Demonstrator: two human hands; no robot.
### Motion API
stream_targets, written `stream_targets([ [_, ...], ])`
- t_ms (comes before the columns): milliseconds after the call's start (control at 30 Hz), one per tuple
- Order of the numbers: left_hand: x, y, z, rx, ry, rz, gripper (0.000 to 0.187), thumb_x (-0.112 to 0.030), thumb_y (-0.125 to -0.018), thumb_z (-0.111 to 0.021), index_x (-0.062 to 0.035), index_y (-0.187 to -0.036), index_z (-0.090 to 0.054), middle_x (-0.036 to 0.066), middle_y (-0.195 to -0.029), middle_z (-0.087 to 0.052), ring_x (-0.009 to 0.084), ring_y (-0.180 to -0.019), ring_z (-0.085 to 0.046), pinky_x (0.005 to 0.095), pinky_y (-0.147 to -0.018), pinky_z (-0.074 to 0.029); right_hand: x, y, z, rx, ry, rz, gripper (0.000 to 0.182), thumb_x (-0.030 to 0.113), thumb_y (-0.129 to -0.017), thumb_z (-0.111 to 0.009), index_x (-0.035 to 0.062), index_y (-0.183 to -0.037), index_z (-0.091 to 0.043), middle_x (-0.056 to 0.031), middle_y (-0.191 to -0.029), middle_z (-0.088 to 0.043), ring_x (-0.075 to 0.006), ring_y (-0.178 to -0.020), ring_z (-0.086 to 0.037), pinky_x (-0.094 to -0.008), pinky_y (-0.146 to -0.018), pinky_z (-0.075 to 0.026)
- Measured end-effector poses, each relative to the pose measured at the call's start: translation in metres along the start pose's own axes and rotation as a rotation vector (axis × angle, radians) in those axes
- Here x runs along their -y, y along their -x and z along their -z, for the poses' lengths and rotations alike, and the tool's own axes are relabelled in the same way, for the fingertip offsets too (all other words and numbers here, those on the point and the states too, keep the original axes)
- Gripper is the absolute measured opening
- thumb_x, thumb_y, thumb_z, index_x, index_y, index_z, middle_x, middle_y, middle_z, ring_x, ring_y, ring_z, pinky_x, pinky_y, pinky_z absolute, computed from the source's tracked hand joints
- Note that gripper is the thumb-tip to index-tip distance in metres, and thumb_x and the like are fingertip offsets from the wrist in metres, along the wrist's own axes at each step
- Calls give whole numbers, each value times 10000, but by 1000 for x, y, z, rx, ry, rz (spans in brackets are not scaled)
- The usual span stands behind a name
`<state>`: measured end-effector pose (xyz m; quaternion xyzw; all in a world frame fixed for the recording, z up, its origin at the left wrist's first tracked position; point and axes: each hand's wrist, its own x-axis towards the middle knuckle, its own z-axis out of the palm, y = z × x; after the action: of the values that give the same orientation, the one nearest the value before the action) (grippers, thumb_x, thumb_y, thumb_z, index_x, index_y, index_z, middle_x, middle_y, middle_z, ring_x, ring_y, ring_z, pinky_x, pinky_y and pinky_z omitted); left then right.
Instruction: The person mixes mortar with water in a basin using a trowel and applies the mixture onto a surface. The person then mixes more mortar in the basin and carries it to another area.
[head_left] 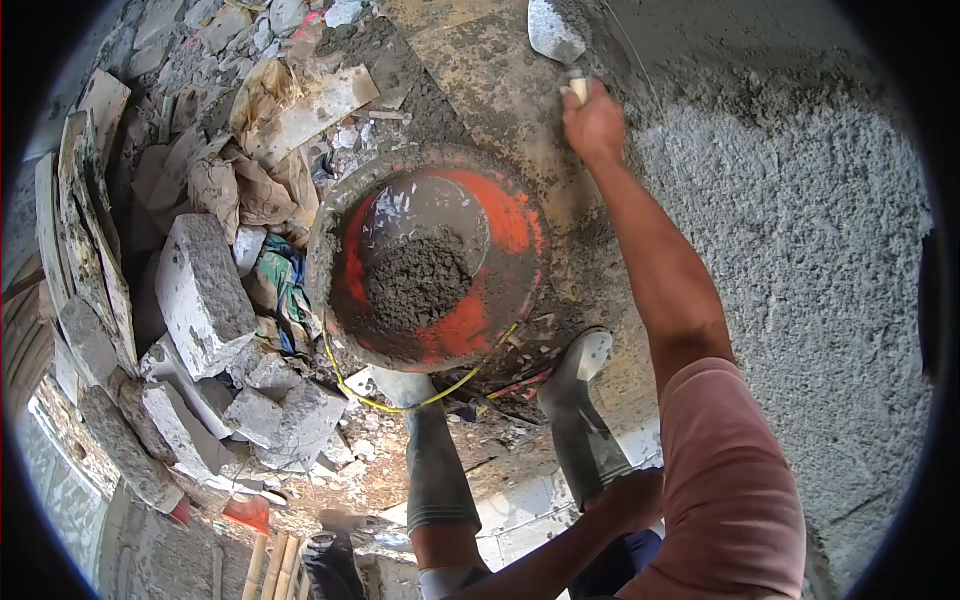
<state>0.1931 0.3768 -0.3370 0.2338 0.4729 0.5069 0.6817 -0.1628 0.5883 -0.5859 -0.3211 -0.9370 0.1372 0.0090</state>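
My right hand (595, 122), fingers wrapped round the pale handle, grips a trowel (556, 32) at the top of the head view. Its metal blade carries grey smears and lies close to the wet mortar along the wall's edge. Below and to the left is a round orange tub (510, 215), caked with grey and fitted with a yellow rope handle (440, 398). A heap of mortar (420, 280) sits inside it. My left hand (635, 498) rests low against my body near the right knee; its fingers are hidden.
To the right stretches a rough grey wall (780, 250). Broken blocks (205, 295), boards (95, 220) and torn sacks (265, 190) crowd the left side. My boots (580, 400) stand by the tub. Another person's dark-clad leg (332, 565) and an orange-red tool head (247, 513) show lower left.
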Motion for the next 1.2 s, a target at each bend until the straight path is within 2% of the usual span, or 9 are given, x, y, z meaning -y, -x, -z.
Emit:
stream_targets([
  [133,3,-2,-6,12,5,-1,448,-358,-905,-580,-12,-1189,-605,227,-1125,-684,398,-1058,-670,505,-870,-549,-15,87,64,-78,-76,246,419,321,-911,-679,45,-1223,-633,-234,-1013,-712,-449,-933,-683,-512,-840,-539],
  [333,-7,-3,4,106,-9,43,556,-436,-845,-643,-79,-1268,-583,176,-1185,-661,366,-1084,-655,482,-856,-552,-80,142,51,536,-191,15,380,311,-910,-686,69,-1202,-659,-240,-1007,-709,-424,-964,-684,-484,-854,-536],
  [567,-14,9,17,41,27,0,438,-353,-916,-595,-3,-1180,-609,242,-1125,-691,411,-1053,-675,510,-849,-557,-74,32,2,192,-73,-27,361,346,-927,-643,106,-1195,-669,-239,-1028,-711,-447,-966,-671,-490,-852,-540],
  [800,-5,2,3,-21,-45,-20,378,-324,-941,-574,-12,-1149,-613,218,-1071,-705,409,-1006,-686,505,-845,-552,-52,98,46,-113,-50,172,418,331,-952,-621,59,-1267,-589,-206,-1142,-659,-425,-889,-683,-513,-770,-548],
  [900,0,-4,-2,70,-93,15,388,-344,-954,-554,-19,-1156,-617,216,-1072,-704,409,-999,-685,502,-854,-543,-62,167,91,26,-101,356,419,294,-942,-636,53,-1280,-580,-225,-1104,-674,-441,-861,-683,-504,-729,-552],
  [967,-10,-7,4,161,-50,191,452,-392,-943,-559,-37,-1217,-613,212,-1122,-694,393,-1058,-665,479,-898,-525,-97,219,81,154,-232,90,379,223,-937,-678,35,-1256,-596,-207,-860,-680,-334,-693,-674,-409,-568,-530],
  [1033,-13,-7,4,218,-47,290,490,-421,-936,-566,-44,-1244,-612,210,-1143,-690,384,-1083,-658,471,-918,-516,-135,268,67,285,-266,-124,400,285,-949,-666,35,-1253,-595,-209,-784,-680,-375,-716,-682,-445,-623,-542],
  [1133,-8,-4,-1,242,-67,323,487,-423,-926,-585,-39,-1223,-617,208,-1125,-695,383,-1070,-663,479,-907,-519,-183,332,48,627,-170,-99,466,351,-937,-626,49,-1289,-577,-252,-959,-704,-472,-856,-678,-525,-758,-551],
  [1200,-7,-2,-4,221,-54,323,465,-407,-914,-606,-36,-1194,-625,206,-1104,-698,383,-1063,-663,481,-893,-526,-211,354,36,599,-167,-105,481,375,-937,-618,56,-1295,-578,-250,-921,-705,-471,-867,-678,-524,-779,-551],
])
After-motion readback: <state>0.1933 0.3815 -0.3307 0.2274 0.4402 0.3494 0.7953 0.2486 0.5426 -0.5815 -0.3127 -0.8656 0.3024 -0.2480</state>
